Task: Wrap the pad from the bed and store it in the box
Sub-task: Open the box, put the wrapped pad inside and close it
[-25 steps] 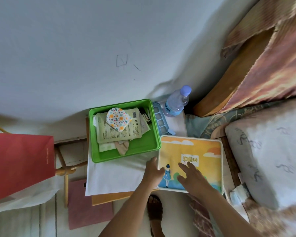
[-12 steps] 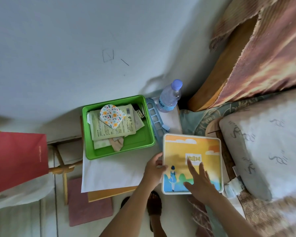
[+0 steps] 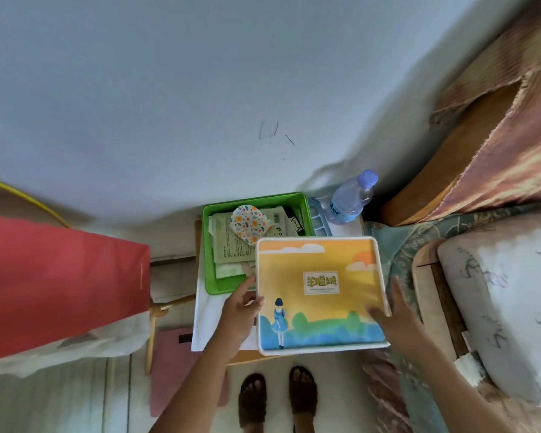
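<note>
Box lid (image 3: pixel 320 292): a flat, white-rimmed panel printed with an orange sky, white clouds, green bushes, a small figure in a blue dress and a central label of characters. It is held between both hands above the surface (image 3: pixel 214 310), and its upper left corner overlaps the near right part of the green tray (image 3: pixel 210 245). The left hand (image 3: pixel 241 310) grips the lid's left edge, thumb on the printed face and fingers behind it; the index finger extends toward the tray. The right hand (image 3: pixel 397 320) is at the lid's right edge with the thumb on the lower right of the printed face and the fingers spread beside the rim; how firmly it clamps cannot be determined. The green tray holds pale green sachets (image 3: pixel 231 242) and a round floral pouch (image 3: pixel 249 223) lying on top of them. A pale blue slotted tray (image 3: pixel 317 218) lies just beside the green tray's right wall, and a clear water bottle (image 3: pixel 350 198) with a lilac cap stands behind it by the wall. The pad cannot be identified with certainty. The bed (image 3: pixel 497 292) with a patterned pillow lies to the right. A red bag (image 3: pixel 60 285) fills the left side. Two sandalled feet (image 3: pixel 277 398) stand on the floor below the lid.
</note>
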The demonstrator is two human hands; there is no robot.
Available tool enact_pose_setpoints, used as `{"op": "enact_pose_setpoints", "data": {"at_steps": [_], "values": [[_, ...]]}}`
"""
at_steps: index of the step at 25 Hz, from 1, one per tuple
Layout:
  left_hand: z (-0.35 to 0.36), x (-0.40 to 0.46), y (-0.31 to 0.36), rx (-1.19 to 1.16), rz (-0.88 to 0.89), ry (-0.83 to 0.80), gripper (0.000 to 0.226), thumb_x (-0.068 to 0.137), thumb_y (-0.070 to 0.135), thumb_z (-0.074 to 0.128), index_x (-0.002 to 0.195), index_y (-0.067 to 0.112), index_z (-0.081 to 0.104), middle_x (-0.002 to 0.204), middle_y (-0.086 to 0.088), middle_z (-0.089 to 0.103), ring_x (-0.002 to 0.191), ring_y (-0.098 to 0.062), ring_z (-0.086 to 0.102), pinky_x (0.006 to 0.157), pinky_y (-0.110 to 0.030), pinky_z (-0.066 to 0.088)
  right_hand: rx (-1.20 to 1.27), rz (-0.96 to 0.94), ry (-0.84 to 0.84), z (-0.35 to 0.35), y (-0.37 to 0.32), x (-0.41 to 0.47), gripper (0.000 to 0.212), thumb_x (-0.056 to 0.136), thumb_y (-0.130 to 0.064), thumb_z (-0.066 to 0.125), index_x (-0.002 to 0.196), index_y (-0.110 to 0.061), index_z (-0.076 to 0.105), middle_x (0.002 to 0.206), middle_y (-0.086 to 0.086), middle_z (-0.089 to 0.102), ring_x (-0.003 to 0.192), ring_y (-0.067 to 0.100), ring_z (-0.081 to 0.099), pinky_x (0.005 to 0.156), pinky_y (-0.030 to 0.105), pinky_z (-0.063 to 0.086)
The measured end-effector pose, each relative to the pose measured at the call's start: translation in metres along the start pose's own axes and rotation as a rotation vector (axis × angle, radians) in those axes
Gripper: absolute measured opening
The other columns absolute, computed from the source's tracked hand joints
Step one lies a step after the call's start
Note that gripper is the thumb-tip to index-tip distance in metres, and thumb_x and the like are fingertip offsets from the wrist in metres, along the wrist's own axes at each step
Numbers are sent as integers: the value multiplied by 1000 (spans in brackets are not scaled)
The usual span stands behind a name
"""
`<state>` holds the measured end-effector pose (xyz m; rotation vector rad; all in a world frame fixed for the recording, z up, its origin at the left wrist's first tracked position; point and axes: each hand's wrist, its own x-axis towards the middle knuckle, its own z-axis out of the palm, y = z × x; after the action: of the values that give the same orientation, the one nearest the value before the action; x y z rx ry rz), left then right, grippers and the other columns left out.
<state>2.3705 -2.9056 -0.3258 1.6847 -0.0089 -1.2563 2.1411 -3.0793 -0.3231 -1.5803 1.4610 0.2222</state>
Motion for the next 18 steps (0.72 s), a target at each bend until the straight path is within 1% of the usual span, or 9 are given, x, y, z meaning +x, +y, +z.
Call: {"op": "enact_pose_setpoints", "data": {"at_steps": [2, 4, 7, 8, 10, 11, 12, 15, 18], "values": [[-24, 8, 2, 9, 5, 71, 52, 92, -8, 49, 140, 11, 42, 103, -15, 63, 96, -26, 57, 89, -41, 45, 282, 22, -24, 17, -15, 7, 64, 92, -12, 57, 147, -24, 26, 144, 12, 46, 124, 32, 52, 106, 51, 41], [-41, 18, 8, 65, 49, 123, 51, 93, -8, 47, 141, 9, 41, 110, -15, 64, 101, -27, 59, 99, -44, 44, 371, 61, 12, 30, -31, 16, 51, 93, -9, 54, 140, -25, 42, 130, 10, 59, 109, 28, 62, 98, 45, 50], [-57, 39, 21, 375, 208, 168, 44, 96, 1, 40, 138, 11, 45, 120, -14, 64, 108, -32, 61, 91, -35, 47, 335, 22, 46, 48, -63, 30, 48, 92, -12, 53, 136, -27, 48, 124, 5, 61, 103, 26, 62, 71, 14, 56], [-60, 47, 25, 488, 243, 203, 43, 96, 3, 38, 139, 11, 44, 127, -13, 61, 113, -30, 58, 91, -32, 45, 331, 7, 37, 52, -74, 34, 49, 91, -13, 53, 137, -27, 46, 126, 4, 59, 106, 27, 60, 75, 13, 56], [-67, 64, 29, 637, 271, 288, 44, 96, 3, 38, 140, 8, 42, 140, -14, 48, 125, -28, 48, 102, -34, 39, 338, -24, 10, 64, -92, 44, 53, 89, -9, 52, 140, -23, 43, 131, 8, 57, 111, 31, 59, 95, 39, 53], [-71, 73, 32, 709, 277, 333, 45, 96, 2, 39, 140, 6, 40, 144, -16, 42, 130, -29, 42, 108, -36, 35, 328, -37, 11, 69, -99, 49, 54, 88, -7, 51, 139, -21, 43, 131, 10, 58, 110, 32, 60, 97, 48, 50], [-74, 79, 34, 771, 277, 368, 45, 96, 1, 39, 141, 5, 39, 147, -18, 38, 134, -30, 37, 112, -38, 32, 319, -43, 18, 73, -105, 54, 53, 87, -5, 50, 138, -20, 45, 128, 10, 59, 108, 33, 61, 97, 51, 50], [-81, 95, 35, 845, 269, 376, 47, 95, -2, 38, 141, 3, 37, 145, -18, 41, 133, -32, 38, 111, -42, 34, 266, -34, 76, 82, -115, 68, 49, 85, -6, 46, 132, -17, 52, 124, 13, 61, 101, 32, 62, 85, 41, 55], [-77, 103, 31, 917, 235, 386, 51, 92, -7, 38, 142, 0, 33, 132, -22, 54, 118, -34, 51, 97, -42, 46, 184, -25, 129, 88, -117, 77, 48, 86, -8, 44, 134, -15, 51, 130, 14, 59, 91, 26, 57, 71, 32, 47]]}}
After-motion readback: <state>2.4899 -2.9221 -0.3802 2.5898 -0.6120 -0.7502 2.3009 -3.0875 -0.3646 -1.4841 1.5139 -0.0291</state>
